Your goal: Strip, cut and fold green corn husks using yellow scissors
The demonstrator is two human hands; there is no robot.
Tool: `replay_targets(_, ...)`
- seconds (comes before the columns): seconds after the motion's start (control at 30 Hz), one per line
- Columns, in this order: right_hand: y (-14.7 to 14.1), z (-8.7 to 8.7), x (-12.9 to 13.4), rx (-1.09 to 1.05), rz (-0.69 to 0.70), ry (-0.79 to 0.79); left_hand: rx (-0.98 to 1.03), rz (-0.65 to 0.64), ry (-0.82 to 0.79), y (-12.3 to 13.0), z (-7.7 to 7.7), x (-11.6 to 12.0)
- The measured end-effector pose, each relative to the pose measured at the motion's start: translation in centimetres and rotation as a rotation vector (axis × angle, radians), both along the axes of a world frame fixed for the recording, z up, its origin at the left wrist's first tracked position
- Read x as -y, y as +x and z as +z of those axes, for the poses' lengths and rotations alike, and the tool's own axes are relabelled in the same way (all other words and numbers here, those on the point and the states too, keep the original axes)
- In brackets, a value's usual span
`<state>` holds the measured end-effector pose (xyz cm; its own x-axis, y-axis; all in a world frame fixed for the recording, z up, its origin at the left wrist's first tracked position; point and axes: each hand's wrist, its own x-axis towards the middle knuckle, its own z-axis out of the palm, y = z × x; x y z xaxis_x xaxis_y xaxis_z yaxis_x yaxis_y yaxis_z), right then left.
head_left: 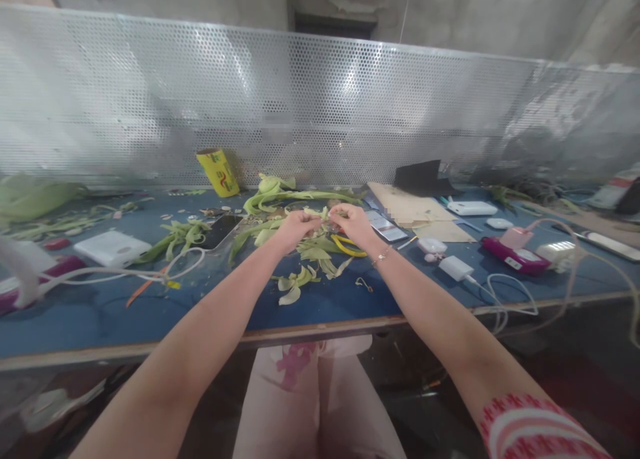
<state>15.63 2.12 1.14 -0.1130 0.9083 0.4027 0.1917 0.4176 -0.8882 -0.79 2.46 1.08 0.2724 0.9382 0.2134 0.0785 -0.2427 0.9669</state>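
Observation:
My left hand [299, 228] and my right hand [351, 224] meet over the middle of the blue table [330, 307]. Their fingers are closed on a small pale green plant piece [324, 214] between them. Long green leaves [300, 196] lie behind the hands, and wilted leaf pieces [296, 283] rest in front of them. Beneath my right hand is a yellow loop [349, 247]. A phone [386, 226] lies just right of it.
At the back left a yellow tube [219, 172] leans near the perforated metal screen [320, 99]. Left are a white box [113, 248], cables and a dark phone [223, 232]. Right are cardboard [415, 203], a white charger [456, 268] and a purple power strip [515, 256].

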Motion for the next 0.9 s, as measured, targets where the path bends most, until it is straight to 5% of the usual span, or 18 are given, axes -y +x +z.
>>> replay_targets(0.3, 0.1, -0.1, -0.2, 0.004, 0.002, -0.024, -0.007, -0.117, 0.008, -0.9, 0.4, -0.1)
replay_targets(0.9, 0.5, -0.3, -0.7, -0.078, 0.015, 0.004, 0.06, -0.126, -0.038, -1.3, 0.6, -0.3)
